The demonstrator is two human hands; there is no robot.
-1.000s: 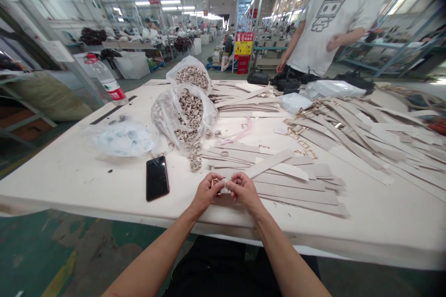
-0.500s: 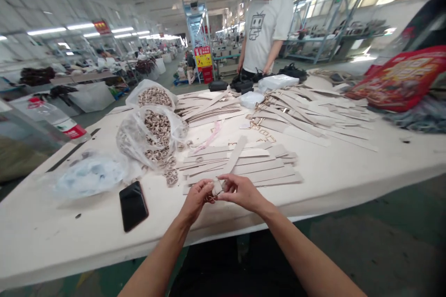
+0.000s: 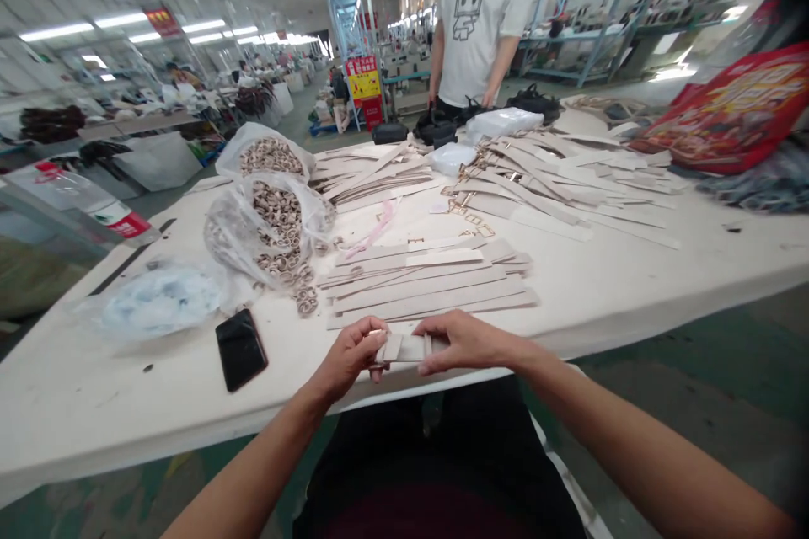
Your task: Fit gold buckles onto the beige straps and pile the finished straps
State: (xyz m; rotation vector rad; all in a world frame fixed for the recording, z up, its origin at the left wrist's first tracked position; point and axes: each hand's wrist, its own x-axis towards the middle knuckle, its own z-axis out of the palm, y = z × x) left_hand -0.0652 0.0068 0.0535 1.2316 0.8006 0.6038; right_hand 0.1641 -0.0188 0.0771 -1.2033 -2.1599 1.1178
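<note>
Ur L hand (image 3: 365, 352) pinches strap (image 3: 408, 348) nr table (image 3: 190, 387) edge; R hand (image 3: 446, 343), part-curled, grips its other end. Phone (image 3: 241, 349) on table, L side.

Glossy black phone (image 3: 241, 349); clear, crinkled plastic bags (image 3: 221, 227); strips (image 3: 436, 278) matt (buckles (image 3: 484, 230) shiny, metallic-looking)
</note>
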